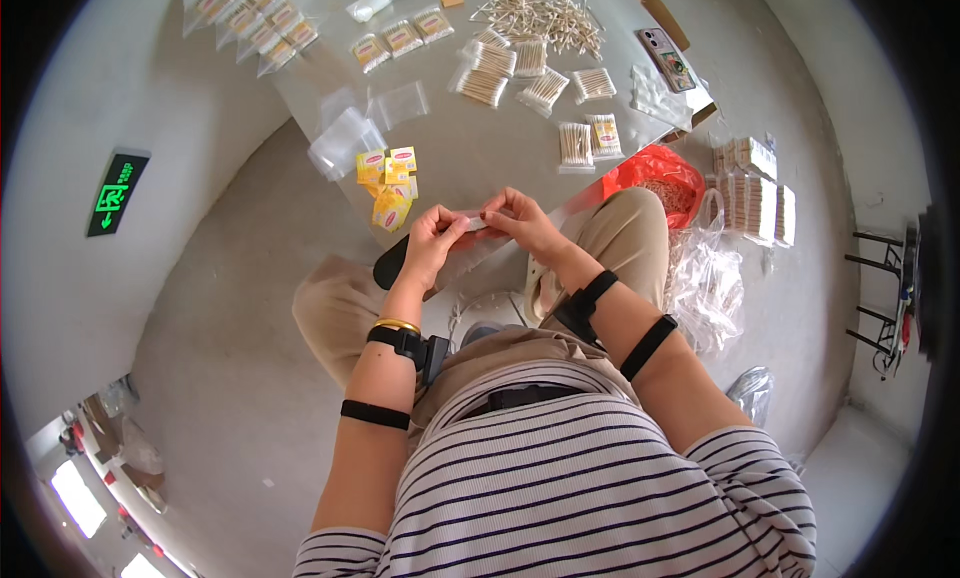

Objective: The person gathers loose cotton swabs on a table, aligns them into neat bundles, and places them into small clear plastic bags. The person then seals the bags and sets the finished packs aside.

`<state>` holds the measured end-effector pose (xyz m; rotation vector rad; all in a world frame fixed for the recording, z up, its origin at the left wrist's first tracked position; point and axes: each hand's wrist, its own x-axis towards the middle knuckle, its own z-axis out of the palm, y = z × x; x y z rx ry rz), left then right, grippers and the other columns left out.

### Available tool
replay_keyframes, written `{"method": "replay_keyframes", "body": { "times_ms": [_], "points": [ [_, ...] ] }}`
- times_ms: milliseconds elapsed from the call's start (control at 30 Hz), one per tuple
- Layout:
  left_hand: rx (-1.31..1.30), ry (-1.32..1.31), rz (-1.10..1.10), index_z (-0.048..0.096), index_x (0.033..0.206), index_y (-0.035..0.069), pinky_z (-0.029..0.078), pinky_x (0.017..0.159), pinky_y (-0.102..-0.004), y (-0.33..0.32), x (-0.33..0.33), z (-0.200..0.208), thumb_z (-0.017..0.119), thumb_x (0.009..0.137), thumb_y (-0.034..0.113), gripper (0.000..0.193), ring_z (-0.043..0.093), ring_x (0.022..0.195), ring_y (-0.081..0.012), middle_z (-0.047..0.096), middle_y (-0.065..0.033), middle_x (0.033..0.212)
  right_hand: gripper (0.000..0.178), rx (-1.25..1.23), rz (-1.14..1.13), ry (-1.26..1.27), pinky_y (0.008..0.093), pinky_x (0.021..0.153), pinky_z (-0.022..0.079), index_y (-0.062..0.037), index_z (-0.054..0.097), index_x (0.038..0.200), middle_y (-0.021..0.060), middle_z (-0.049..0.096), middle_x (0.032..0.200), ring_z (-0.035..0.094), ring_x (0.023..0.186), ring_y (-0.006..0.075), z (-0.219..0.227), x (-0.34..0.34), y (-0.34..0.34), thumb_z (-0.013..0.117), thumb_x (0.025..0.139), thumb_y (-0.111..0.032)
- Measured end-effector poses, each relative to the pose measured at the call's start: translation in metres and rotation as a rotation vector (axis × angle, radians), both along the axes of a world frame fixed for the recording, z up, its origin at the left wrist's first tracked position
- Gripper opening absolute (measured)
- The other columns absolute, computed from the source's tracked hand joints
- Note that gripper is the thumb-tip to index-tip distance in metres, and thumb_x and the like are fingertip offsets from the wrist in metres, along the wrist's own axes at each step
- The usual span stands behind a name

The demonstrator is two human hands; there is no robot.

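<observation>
Close to the near edge of the table, my left hand [432, 243] and my right hand [522, 224] meet. Both are closed, fingers and thumbs pinching a small clear plastic bag [473, 223] between them. What the bag holds is too small to make out. Just beyond my left hand lie yellow-and-white printed cards [392, 206] in a loose pile. Clear empty bags [345, 143] are spread a little farther left. Two bagged bundles of cotton swabs [576, 146] rest beyond my right hand, one with a yellow card in front.
Loose cotton swabs [540, 16] heap at the table's far side, with several bundles [485, 73] before them. Carded packs [403, 39] sit far left. A phone [667, 60] lies at the right edge. A red bag [668, 183] and stacked swab bundles [752, 203] stand right of my knee.
</observation>
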<state>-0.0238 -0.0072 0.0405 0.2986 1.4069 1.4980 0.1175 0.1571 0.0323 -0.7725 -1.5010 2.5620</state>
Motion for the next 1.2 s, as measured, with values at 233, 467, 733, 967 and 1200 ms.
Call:
{"method": "replay_keyframes", "body": {
  "times_ms": [233,467,733,967,1200],
  "points": [
    [0.037,0.137,0.003,0.069,0.107,0.004,0.061,0.085,-0.0303,0.003,0.014,0.007,0.072,0.102,0.021,0.018,0.071,0.095,-0.0114,0.075,-0.0052,0.105,0.015,0.009,0.030,0.002,0.0281,0.087,0.058,-0.0032,0.061,0.110,0.0059,0.070,0.110,0.069,0.100,0.0127,0.006,-0.002,-0.002,0.067,0.104,-0.015],
    [0.067,0.111,0.007,0.070,0.105,0.003,0.062,0.084,-0.0312,-0.002,0.014,-0.001,0.068,0.105,0.022,0.019,0.072,0.089,-0.0132,0.073,-0.0044,0.101,0.015,0.023,0.011,-0.026,0.0284,0.086,0.060,-0.0017,0.063,0.110,0.0063,0.071,0.108,0.074,0.096,0.0154,0.004,0.001,-0.007,0.067,0.104,-0.015],
    [0.023,0.094,0.089,0.061,0.096,0.006,0.062,0.079,-0.0306,-0.005,0.017,-0.008,0.070,0.104,0.023,0.021,0.073,0.084,-0.0140,0.071,-0.0040,0.096,0.017,0.011,-0.007,-0.054,0.0294,0.085,0.059,-0.0021,0.063,0.110,0.0057,0.072,0.105,0.075,0.094,0.0169,0.003,-0.004,-0.008,0.067,0.104,-0.017],
    [0.063,0.082,0.118,0.054,0.091,0.007,0.063,0.070,-0.0286,-0.006,0.025,-0.007,0.069,0.104,0.021,0.024,0.074,0.082,-0.0130,0.072,-0.0057,0.094,0.014,0.197,0.030,-0.090,0.0269,0.074,0.058,-0.0019,0.062,0.105,0.0053,0.072,0.094,0.074,0.088,0.0139,0.008,-0.002,-0.014,0.071,0.099,-0.010],
    [0.022,0.122,0.103,0.059,0.098,0.007,0.061,0.070,-0.0281,-0.006,0.020,-0.008,0.070,0.104,0.024,0.021,0.073,0.088,-0.0136,0.074,-0.0082,0.107,0.018,0.186,-0.006,-0.062,0.0261,0.065,0.054,-0.0033,0.060,0.101,0.0031,0.071,0.088,0.069,0.076,0.0109,-0.001,-0.008,-0.016,0.075,0.097,-0.013]
  ]
}}
